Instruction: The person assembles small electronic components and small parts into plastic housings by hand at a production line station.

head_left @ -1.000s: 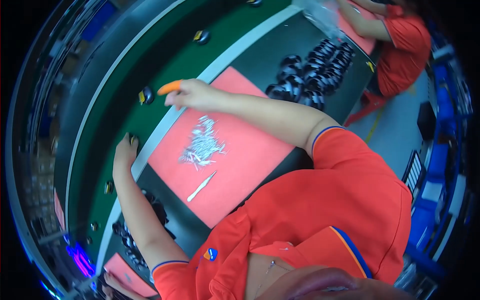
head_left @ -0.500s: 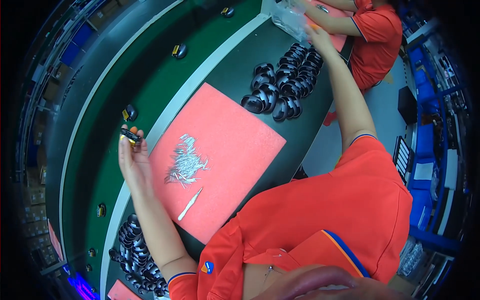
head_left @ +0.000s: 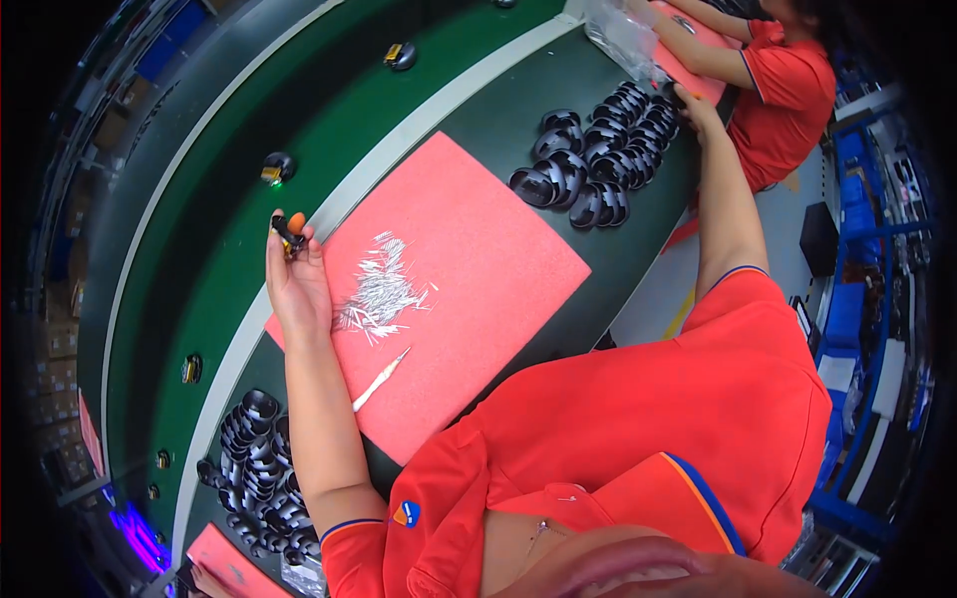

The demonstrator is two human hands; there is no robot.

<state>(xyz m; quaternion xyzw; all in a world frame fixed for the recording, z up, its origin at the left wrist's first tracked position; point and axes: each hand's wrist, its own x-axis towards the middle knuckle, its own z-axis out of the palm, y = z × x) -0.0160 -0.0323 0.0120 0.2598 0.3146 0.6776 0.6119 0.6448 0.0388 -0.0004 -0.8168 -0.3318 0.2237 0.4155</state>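
Raised over the near edge of the green conveyor, my left hand grips a small black-and-yellow assembly between thumb and fingers. An orange cover sits on one of its fingertips. My right arm stretches far out, and my right hand is at the outer end of the rows of black curved shells. Its fingers are small in view and partly hidden, so any grip there is unclear. Between my arms lies a pink foam mat bearing a heap of thin silvery strips and a slim white pointed tool.
Similar assemblies ride spaced out on the green conveyor to the left. A second heap of black shells stands beside my left forearm. At the upper right sits a co-worker in red, near a clear plastic bag.
My right hand has come down from near the plastic bag to the shells. My left hand still grips the assembly, now turned differently. The whole view has shifted.
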